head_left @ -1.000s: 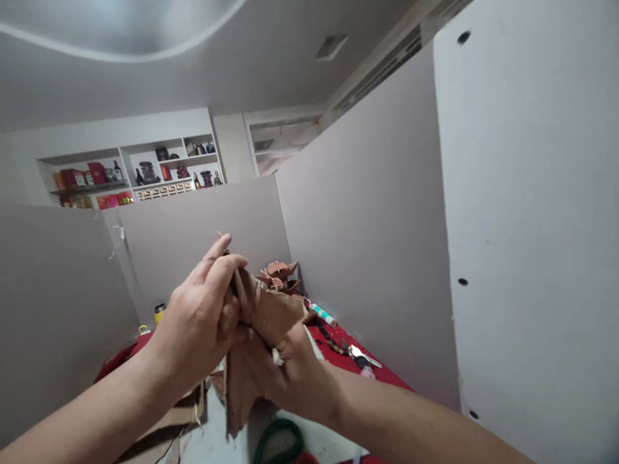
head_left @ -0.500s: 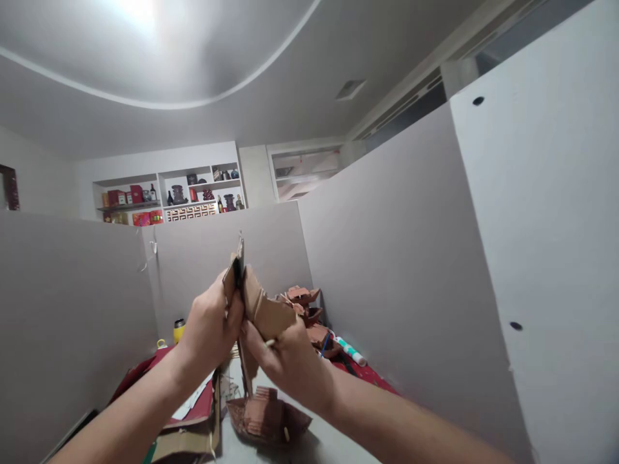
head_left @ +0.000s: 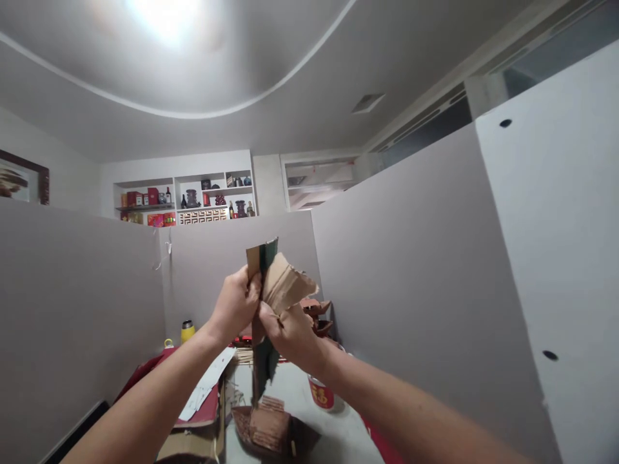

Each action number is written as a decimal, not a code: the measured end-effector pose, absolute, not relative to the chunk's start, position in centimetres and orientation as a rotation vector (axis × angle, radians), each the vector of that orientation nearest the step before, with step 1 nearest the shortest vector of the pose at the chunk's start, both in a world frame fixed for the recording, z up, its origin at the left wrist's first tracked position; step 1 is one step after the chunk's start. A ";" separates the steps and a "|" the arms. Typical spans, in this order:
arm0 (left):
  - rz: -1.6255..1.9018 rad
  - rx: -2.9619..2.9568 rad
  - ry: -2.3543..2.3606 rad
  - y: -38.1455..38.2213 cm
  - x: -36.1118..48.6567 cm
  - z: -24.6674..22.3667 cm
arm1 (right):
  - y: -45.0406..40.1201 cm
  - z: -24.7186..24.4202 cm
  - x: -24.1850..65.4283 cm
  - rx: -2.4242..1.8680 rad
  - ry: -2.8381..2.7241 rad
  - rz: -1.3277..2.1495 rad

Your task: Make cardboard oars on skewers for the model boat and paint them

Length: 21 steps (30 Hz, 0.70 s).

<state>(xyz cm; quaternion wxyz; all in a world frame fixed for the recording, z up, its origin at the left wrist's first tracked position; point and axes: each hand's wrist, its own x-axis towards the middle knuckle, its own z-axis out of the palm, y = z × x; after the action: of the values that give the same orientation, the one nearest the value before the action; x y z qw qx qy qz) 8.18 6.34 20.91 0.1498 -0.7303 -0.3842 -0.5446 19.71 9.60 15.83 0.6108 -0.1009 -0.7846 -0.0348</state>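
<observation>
In front of me a torn piece of cardboard (head_left: 285, 283) is raised in the air, tan on one face, with a long strip, partly dark green, hanging below. My left hand (head_left: 236, 299) is closed on its left part, thumb toward the middle. Right beside it my right hand (head_left: 290, 332) pinches the torn flap, which bends to the right. Underneath, a brown model boat (head_left: 271, 428) with a ridged cabin roof stands on the pale tabletop (head_left: 290, 380). The strip's lower end overlaps the boat in view; whether they touch I cannot tell.
More brown model boats (head_left: 316, 308) are stacked behind my right hand. A red cup (head_left: 322, 393) stands right of the boat. At the left lie white papers (head_left: 207, 383) and cardboard (head_left: 188, 444), with a yellow bottle (head_left: 187, 331) behind. Grey partitions (head_left: 401, 270) enclose the table.
The cardboard has turned so more of its face shows, and its flap is bent further right. The view has shifted, and the red cup has come into sight.
</observation>
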 end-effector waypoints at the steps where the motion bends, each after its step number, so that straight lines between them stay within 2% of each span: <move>1: -1.582 -2.061 -1.112 6.4 8.2 20.7 | 9.6 15.6 19.7 -0.232 -1.799 -0.060; 12: -1.748 -1.906 -1.133 6.7 7.8 18.6 | 8.7 13.4 19.3 -0.268 -1.720 0.047; 21: -2.187 -1.646 -1.266 8.2 3.8 15.3 | 8.4 10.8 18.2 -0.231 -1.775 -0.178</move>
<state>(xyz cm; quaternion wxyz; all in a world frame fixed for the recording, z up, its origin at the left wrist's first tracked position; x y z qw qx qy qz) 3.79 8.21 15.33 0.0627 -0.5448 -0.4190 -0.7237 18.20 8.42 10.79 0.6220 -0.1006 -0.7727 -0.0774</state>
